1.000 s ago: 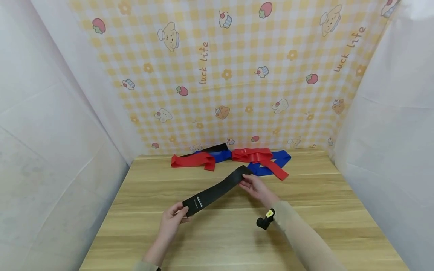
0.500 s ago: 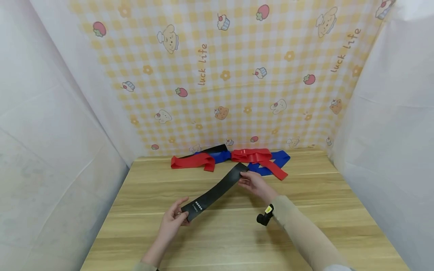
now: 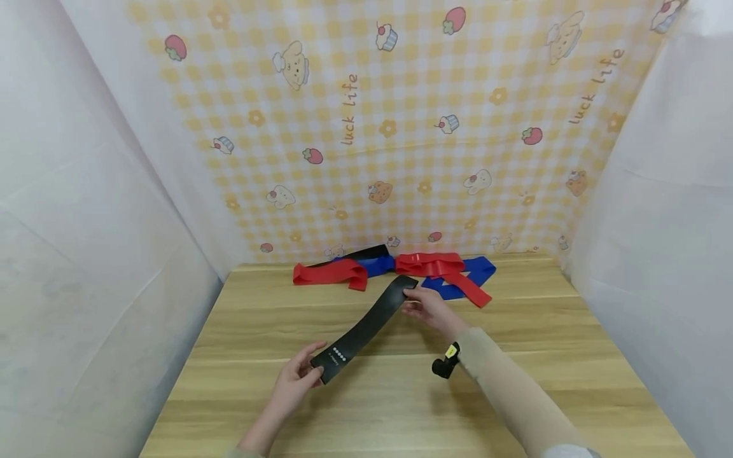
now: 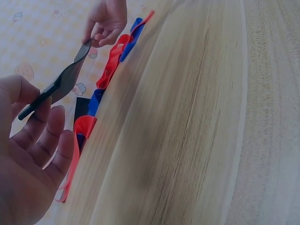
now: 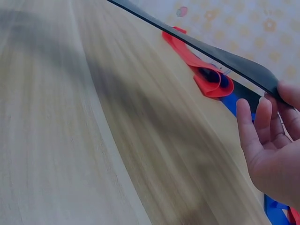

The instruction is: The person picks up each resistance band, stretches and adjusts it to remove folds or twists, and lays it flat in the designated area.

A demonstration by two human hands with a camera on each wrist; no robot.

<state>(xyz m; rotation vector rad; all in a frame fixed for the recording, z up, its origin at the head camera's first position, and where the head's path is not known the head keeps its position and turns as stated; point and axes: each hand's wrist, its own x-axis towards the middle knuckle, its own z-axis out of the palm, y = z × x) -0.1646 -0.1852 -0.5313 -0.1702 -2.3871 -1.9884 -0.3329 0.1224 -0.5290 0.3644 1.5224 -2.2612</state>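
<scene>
A flat black resistance band (image 3: 366, 327) with white dots and small print near its lower left end is stretched between both hands, above the table. My left hand (image 3: 294, 381) pinches that printed end between thumb and fingers. At the upper right end, my right hand (image 3: 432, 308) pinches the band with its thumb on top. In the left wrist view the band (image 4: 65, 79) looks slightly wavy and held clear of the wood. The right wrist view shows the right hand (image 5: 272, 140) with thumb and forefinger on the band's end, other fingers loosely bent.
Along the table's back edge lie a red band (image 3: 329, 272), another red band (image 3: 429, 263), a blue band (image 3: 378, 265), a second blue band (image 3: 483, 270) and a black band (image 3: 369, 252). A patterned cloth (image 3: 378, 159) hangs behind the wooden table (image 3: 389, 407).
The band's left end has come slightly down and toward me with my left hand. My right hand has shifted slightly left and up with its end. Both hands keep hold.
</scene>
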